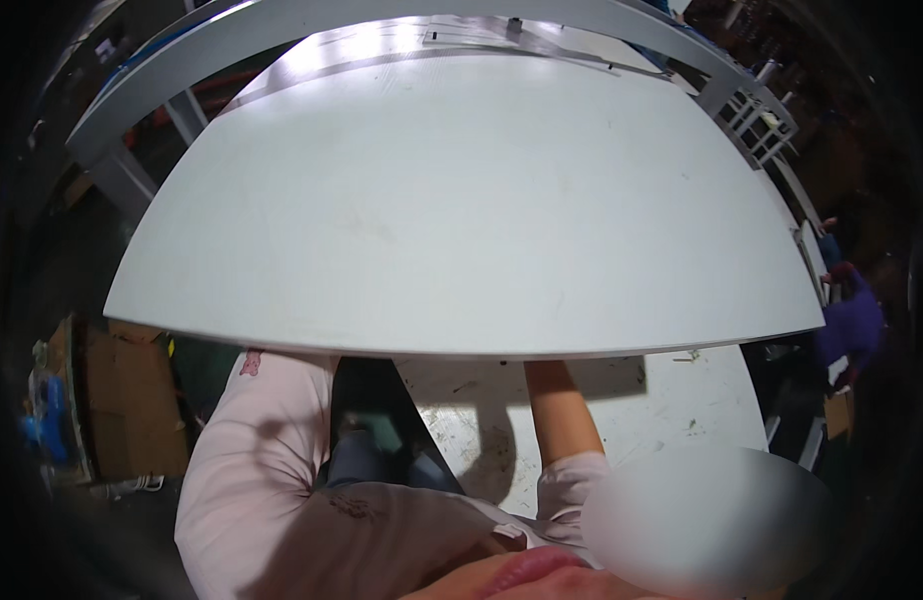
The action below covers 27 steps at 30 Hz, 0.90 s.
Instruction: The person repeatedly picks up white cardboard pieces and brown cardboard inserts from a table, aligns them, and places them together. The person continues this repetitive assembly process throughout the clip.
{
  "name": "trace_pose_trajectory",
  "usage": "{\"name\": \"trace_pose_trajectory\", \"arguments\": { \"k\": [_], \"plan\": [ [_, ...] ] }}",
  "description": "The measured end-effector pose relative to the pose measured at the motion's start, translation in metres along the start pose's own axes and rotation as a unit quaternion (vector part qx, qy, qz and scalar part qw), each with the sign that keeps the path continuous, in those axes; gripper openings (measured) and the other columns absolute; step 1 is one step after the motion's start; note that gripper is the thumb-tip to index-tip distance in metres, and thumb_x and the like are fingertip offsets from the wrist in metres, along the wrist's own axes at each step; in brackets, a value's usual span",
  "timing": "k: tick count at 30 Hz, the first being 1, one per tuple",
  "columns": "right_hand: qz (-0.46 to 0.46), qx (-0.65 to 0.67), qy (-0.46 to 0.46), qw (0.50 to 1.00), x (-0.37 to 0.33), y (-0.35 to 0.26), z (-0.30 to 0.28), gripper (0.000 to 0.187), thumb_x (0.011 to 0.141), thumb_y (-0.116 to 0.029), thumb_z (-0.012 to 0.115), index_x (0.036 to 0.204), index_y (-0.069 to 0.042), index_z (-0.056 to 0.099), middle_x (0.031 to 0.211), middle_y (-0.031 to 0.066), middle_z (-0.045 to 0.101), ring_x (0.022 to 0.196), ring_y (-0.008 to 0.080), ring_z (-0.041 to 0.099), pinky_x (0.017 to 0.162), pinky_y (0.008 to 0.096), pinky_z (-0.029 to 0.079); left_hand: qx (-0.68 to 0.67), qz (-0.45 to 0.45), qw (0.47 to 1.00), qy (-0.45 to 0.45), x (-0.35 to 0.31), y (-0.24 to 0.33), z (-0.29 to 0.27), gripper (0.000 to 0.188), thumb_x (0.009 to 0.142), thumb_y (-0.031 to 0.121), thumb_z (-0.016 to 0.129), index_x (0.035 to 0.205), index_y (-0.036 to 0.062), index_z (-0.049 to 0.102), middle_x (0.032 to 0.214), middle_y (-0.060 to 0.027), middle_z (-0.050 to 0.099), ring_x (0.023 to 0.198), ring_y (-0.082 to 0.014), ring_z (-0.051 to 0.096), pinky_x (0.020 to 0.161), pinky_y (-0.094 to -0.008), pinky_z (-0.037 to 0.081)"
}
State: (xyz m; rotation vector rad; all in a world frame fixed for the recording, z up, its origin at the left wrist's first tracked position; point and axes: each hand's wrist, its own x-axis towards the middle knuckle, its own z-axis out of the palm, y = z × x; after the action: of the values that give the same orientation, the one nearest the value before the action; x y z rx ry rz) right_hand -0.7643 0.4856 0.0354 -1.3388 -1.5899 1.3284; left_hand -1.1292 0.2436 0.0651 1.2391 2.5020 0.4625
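A wide pale grey tabletop [462, 200] fills most of the view, and nothing lies on it. My left arm in a light pink sleeve [272, 400] reaches up to the table's near edge and disappears beneath it. My bare right forearm [564, 410] also goes under that edge. Both of my hands are hidden below the tabletop, so what they touch cannot be seen.
A grey metal frame beam [182, 70] arches over the table's far side. Brown cardboard [132, 400] and a blue object [42, 425] lie on the floor at the left. Another person's purple sleeve [852, 325] shows at the right. A white rack [762, 115] stands at the far right.
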Motion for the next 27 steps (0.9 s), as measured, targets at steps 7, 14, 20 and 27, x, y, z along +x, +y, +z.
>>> {"name": "trace_pose_trajectory", "arguments": {
  "k": [7,14,20,27],
  "plan": [
    [0.123,-0.276,-0.419,0.857,-0.177,-0.189,-0.056,0.056,0.086,-0.029,0.069,0.132,-0.003,0.052,0.131,0.0194,0.055,0.111,0.0289,0.057,0.097,0.0381,0.044,-0.158,0.039,0.986,-0.043,0.031,-0.005,-0.013,0.043,0.095,0.03,0.053,0.13,0.0057,0.053,0.136,-0.0139,0.048,0.126,-0.032,0.045,0.106,-0.0432,0.033],
    [-0.198,-0.063,-0.661,0.721,-0.218,-0.473,0.036,0.055,0.083,-0.023,0.074,0.124,0.009,0.055,0.122,0.0247,0.06,0.108,0.0318,0.063,0.092,0.0396,0.05,-0.367,0.057,0.924,-0.094,0.077,0.001,-0.046,0.042,0.094,0.029,0.054,0.129,0.0053,0.054,0.133,-0.0146,0.05,0.123,-0.032,0.047,0.104,-0.0426,0.035],
    [-0.224,-0.238,-0.289,0.9,-0.092,-0.603,0.189,0.082,0.086,-0.039,0.069,0.147,-0.003,0.027,0.15,0.0151,0.035,0.135,0.0285,0.04,0.112,0.0408,0.032,-0.48,0.063,0.86,-0.161,0.108,0.028,-0.05,0.041,0.094,0.027,0.054,0.128,0.0049,0.054,0.13,-0.0152,0.052,0.121,-0.0321,0.049,0.102,-0.0421,0.037],
    [-0.393,-0.488,-0.006,0.779,0.06,-0.626,0.346,0.089,0.079,-0.034,0.074,0.145,0.004,0.028,0.147,0.0249,0.034,0.135,0.0337,0.037,0.111,0.0369,0.032,-0.565,0.044,0.804,-0.18,0.145,0.04,-0.062,0.04,0.093,0.026,0.055,0.127,0.0045,0.055,0.127,-0.0159,0.055,0.119,-0.0321,0.051,0.1,-0.0415,0.039]
  ]
}}
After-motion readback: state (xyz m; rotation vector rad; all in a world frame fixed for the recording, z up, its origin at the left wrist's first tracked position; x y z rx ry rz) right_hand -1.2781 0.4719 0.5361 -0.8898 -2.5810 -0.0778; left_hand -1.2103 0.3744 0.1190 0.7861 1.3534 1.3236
